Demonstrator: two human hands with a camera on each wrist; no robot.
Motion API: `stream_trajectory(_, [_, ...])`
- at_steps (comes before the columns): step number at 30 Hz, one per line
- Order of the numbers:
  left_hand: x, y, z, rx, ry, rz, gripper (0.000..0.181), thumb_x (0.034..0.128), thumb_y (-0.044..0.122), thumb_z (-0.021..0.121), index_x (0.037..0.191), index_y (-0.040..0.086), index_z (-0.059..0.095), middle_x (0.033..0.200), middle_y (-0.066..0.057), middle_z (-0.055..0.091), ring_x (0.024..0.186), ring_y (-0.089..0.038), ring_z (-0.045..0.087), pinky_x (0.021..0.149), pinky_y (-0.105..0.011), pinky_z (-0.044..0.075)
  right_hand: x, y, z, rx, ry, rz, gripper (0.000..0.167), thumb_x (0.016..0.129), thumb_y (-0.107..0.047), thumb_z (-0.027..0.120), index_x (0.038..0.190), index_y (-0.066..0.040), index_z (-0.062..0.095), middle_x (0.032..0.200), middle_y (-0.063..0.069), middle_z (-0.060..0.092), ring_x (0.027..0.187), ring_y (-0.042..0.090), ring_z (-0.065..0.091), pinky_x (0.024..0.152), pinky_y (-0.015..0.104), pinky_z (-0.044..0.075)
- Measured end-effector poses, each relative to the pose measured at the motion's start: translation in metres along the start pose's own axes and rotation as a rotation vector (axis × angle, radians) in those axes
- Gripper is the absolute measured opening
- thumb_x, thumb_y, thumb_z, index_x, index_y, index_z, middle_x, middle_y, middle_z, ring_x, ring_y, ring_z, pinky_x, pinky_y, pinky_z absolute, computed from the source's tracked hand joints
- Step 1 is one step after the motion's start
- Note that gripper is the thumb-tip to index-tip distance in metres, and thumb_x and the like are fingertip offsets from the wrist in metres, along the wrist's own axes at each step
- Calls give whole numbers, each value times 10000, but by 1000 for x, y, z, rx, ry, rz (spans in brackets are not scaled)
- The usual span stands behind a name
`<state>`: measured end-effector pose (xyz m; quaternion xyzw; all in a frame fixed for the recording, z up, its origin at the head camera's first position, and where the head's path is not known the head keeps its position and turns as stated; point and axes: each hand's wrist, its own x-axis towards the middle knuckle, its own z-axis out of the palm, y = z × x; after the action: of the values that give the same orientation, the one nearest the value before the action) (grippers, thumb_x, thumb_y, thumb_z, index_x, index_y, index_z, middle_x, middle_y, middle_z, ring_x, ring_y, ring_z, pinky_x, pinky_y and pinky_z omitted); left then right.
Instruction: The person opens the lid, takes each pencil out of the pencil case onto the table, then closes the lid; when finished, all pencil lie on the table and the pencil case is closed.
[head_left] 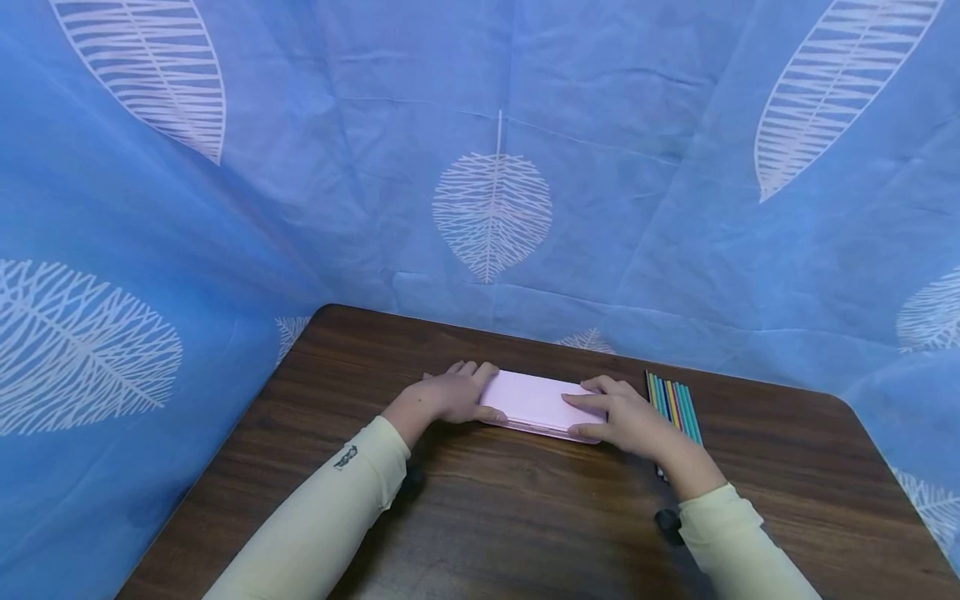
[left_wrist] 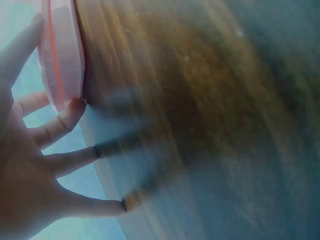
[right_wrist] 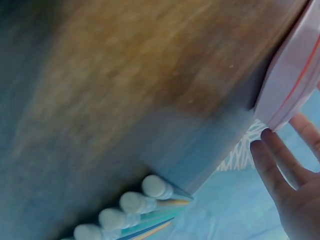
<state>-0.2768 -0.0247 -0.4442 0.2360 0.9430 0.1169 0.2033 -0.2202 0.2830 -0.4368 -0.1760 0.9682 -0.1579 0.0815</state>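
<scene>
A flat, pale pink pencil case (head_left: pixel 532 398) lies lengthwise across the table, and its lid looks closed in the head view. At its left end, my left hand (head_left: pixel 452 394) holds it, thumb along the near edge and fingers at the end and back corner. The left wrist view shows the other fingers of that hand (left_wrist: pixel 37 165) spread apart. My right hand (head_left: pixel 626 417) grips the opposite end, with the thumb on the near side and a finger lying on top. An orange-red line runs along the side of the case (right_wrist: pixel 287 82) in the right wrist view.
Several slim pens (head_left: pixel 678 408) in green, yellow and dark colours lie side by side right of the case, partly behind the right forearm. Their round white ends (right_wrist: pixel 134 203) face the right wrist camera. A blue leaf-patterned cloth (head_left: pixel 637 208) hangs behind the brown wooden table (head_left: pixel 510 533).
</scene>
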Motion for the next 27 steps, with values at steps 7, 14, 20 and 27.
stream_trajectory(7, [-5, 2, 3, -44, -43, -15, 957, 951, 722, 648, 1662, 240, 226, 1751, -121, 339, 1684, -392, 179, 1226, -844, 202, -3, -5, 4, 45, -33, 22, 581, 961, -424, 793, 1498, -265, 638, 1571, 194, 526, 1420, 452, 473, 1145, 665, 472])
stream_trajectory(14, [-6, 1, -2, -96, -67, -43, 942, 952, 686, 679, 1639, 245, 209, 1742, -123, 381, 1705, -369, 90, 1245, -841, 140, 4, -9, -1, 65, -65, 29, 586, 976, -394, 786, 1515, -237, 618, 1591, 218, 489, 1459, 510, 441, 1164, 701, 437])
stream_trajectory(20, [3, 1, -7, -107, -55, -21, 920, 958, 695, 668, 1623, 258, 206, 1702, -150, 444, 1708, -360, 80, 1248, -837, 133, 5, -8, -10, 59, -81, 50, 575, 1019, -434, 720, 1538, -220, 592, 1636, 232, 432, 1504, 566, 380, 1177, 745, 387])
stream_trajectory(27, [5, -1, -3, -111, -92, -26, 928, 948, 697, 682, 1618, 264, 208, 1699, -151, 450, 1710, -346, 75, 1248, -834, 143, 2, -8, -2, 89, -108, 58, 570, 1042, -448, 685, 1552, -221, 572, 1653, 243, 406, 1515, 580, 359, 1189, 745, 375])
